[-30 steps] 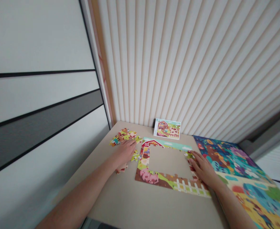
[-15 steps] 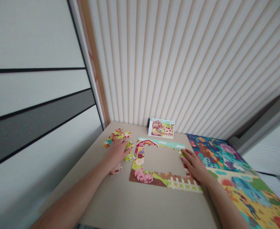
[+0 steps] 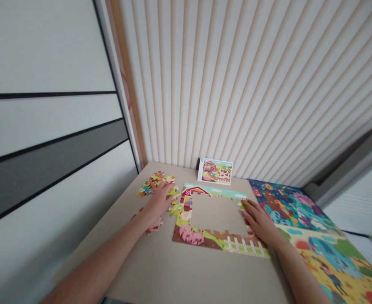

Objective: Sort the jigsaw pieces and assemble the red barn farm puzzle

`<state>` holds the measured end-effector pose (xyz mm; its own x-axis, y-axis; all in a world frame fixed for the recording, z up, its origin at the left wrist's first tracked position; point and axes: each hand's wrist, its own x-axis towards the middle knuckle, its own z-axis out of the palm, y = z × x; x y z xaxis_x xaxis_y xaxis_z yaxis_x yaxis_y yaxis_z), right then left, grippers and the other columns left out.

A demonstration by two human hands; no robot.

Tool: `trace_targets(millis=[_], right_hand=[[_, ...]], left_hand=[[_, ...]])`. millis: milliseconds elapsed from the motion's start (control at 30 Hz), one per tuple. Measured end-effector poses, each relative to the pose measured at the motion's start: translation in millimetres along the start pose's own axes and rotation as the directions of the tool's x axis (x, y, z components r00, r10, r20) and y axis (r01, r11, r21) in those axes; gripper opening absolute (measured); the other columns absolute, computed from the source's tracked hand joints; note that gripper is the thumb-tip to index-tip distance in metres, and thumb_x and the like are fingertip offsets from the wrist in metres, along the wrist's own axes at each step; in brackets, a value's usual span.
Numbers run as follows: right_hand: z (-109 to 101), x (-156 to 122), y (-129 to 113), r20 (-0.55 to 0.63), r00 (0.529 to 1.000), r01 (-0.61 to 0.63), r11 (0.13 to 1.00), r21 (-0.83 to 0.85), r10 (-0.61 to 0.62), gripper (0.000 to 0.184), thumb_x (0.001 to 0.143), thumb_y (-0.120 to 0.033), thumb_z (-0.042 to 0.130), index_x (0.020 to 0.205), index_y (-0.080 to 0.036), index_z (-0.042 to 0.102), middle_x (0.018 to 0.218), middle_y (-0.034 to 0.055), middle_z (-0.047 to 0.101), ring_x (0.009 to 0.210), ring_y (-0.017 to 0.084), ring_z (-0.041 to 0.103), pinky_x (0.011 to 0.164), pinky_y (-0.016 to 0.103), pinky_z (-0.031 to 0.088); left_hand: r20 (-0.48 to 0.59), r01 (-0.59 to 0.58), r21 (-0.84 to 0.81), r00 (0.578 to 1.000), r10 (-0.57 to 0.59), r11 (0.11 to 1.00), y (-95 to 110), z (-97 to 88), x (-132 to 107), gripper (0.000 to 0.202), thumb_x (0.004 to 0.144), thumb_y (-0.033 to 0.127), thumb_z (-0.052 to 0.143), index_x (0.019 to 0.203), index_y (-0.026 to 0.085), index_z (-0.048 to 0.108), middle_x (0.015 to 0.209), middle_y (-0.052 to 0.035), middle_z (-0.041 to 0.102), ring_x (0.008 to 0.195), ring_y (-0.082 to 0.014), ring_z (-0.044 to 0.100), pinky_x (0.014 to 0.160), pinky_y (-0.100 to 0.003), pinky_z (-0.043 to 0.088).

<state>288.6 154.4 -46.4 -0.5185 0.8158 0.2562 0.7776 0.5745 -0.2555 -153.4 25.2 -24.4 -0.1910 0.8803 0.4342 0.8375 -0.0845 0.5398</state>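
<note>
A farm jigsaw puzzle (image 3: 205, 238) lies on the beige table (image 3: 179, 274), its border joined and its middle bare. My left hand (image 3: 159, 199) rests palm down with fingers stretched over the loose pieces (image 3: 154, 182) left of the puzzle. More loose pieces (image 3: 154, 228) lie beside that wrist. My right hand (image 3: 259, 221) lies flat on the puzzle's right edge, fingers spread and pointing toward its top right corner. A small reference picture card (image 3: 215, 171) of the farm scene leans against the ribbed wall (image 3: 236, 84).
A large colourful finished puzzle or mat (image 3: 315, 236) covers the table's right side, close to my right forearm. A white and grey panelled wall (image 3: 46, 126) borders the table on the left. The table's near edge runs along the bottom.
My left hand has slid a little further up onto the loose pieces. My right hand stays on the puzzle's right edge. The view has shifted slightly.
</note>
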Motion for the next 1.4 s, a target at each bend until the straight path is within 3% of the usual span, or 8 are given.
trace_targets(millis=[167,300,467,633,767,967,1267,1400], right_hand=[[-0.4,0.8,0.7,-0.061,0.998,0.002,0.999,0.045,0.001,0.053,0.099,-0.053,0.043,0.142,-0.026,0.056,0.145,0.0119,0.055,0.134,0.031,0.052,0.112,0.051,0.042],[-10.6,3.2,-16.0,-0.136,0.99,0.045,0.993,0.107,-0.03,0.05,0.1,-0.049,0.043,0.14,-0.023,0.058,0.145,0.0145,0.055,0.133,0.031,0.053,0.11,0.051,0.044],[-30.4,0.6,-73.6,-0.201,0.97,0.189,0.949,0.253,-0.139,0.039,0.101,-0.043,0.048,0.13,-0.025,0.065,0.134,0.013,0.063,0.127,0.03,0.057,0.109,0.051,0.046],[-37.3,-10.2,-138.2,-0.092,0.957,0.289,0.868,0.403,-0.275,0.03,0.101,-0.035,0.051,0.124,-0.028,0.069,0.126,0.0098,0.068,0.12,0.027,0.06,0.102,0.046,0.05],[-32.5,-14.4,-162.8,-0.03,0.94,0.313,0.824,0.472,-0.34,0.028,0.1,-0.037,0.055,0.122,-0.028,0.07,0.121,0.0095,0.07,0.114,0.026,0.062,0.099,0.045,0.05],[-31.3,-13.2,-164.8,0.003,0.928,0.32,0.797,0.512,-0.374,0.023,0.101,-0.035,0.054,0.106,-0.026,0.074,0.11,0.0074,0.072,0.106,0.024,0.063,0.095,0.041,0.048],[-29.9,-13.5,-154.6,-0.031,0.975,0.193,0.763,0.616,-0.221,0.028,0.102,-0.04,0.052,0.098,-0.024,0.074,0.104,0.0081,0.073,0.102,0.024,0.065,0.09,0.038,0.052],[-30.9,-12.8,-149.6,-0.012,0.993,0.101,0.765,0.636,-0.121,0.031,0.102,-0.043,0.051,0.094,-0.022,0.072,0.102,0.0074,0.073,0.097,0.023,0.067,0.086,0.034,0.053]], left_hand=[[-0.026,0.031,-0.302,0.999,-0.041,0.953,14.5,-4.8,-1.2,0.032,0.088,0.022,0.061,0.119,0.02,0.064,0.123,-0.0093,0.065,0.115,-0.0249,0.062,0.103,-0.045,0.051],[0.156,0.182,-0.67,0.982,-0.103,0.719,40.5,-5.2,-8.5,0.039,0.088,0.034,0.067,0.124,0.018,0.06,0.113,-0.0078,0.069,0.103,-0.022,0.069,0.093,-0.038,0.056],[0.38,0.388,-0.814,0.919,-0.109,0.433,81.0,-6.9,-19.5,0.06,0.084,0.036,0.074,0.137,0.02,0.052,0.107,-0.0055,0.07,0.098,-0.021,0.072,0.087,-0.035,0.058],[0.506,0.503,-0.809,0.859,-0.077,0.305,104.0,-2.3,-30.0,0.046,0.082,0.035,0.076,0.121,0.019,0.06,0.105,-0.0064,0.073,0.099,-0.0218,0.072,0.092,-0.037,0.056],[0.507,0.5,-0.809,0.86,-0.062,0.31,110.8,5.2,-36.7,0.038,0.079,0.034,0.079,0.108,0.019,0.06,0.104,-0.0063,0.073,0.098,-0.0215,0.071,0.089,-0.034,0.056],[0.513,0.453,-0.805,0.856,0.066,0.384,107.1,14.5,-41.8,0.029,0.085,0.033,0.075,0.1,0.019,0.055,0.112,-0.0083,0.071,0.1,-0.0198,0.069,0.084,-0.031,0.055],[0.525,0.378,-0.783,0.827,0.2,0.495,102.0,15.4,-46.7,0.027,0.091,0.031,0.067,0.112,0.021,0.055,0.105,-0.005,0.068,0.098,-0.0171,0.069,0.085,-0.03,0.054],[0.533,0.306,-0.72,0.818,0.214,0.623,102.8,13.5,-48.3,0.033,0.093,0.03,0.061,0.125,0.021,0.058,0.108,-0.0072,0.069,0.099,-0.0187,0.07,0.086,-0.03,0.055]])
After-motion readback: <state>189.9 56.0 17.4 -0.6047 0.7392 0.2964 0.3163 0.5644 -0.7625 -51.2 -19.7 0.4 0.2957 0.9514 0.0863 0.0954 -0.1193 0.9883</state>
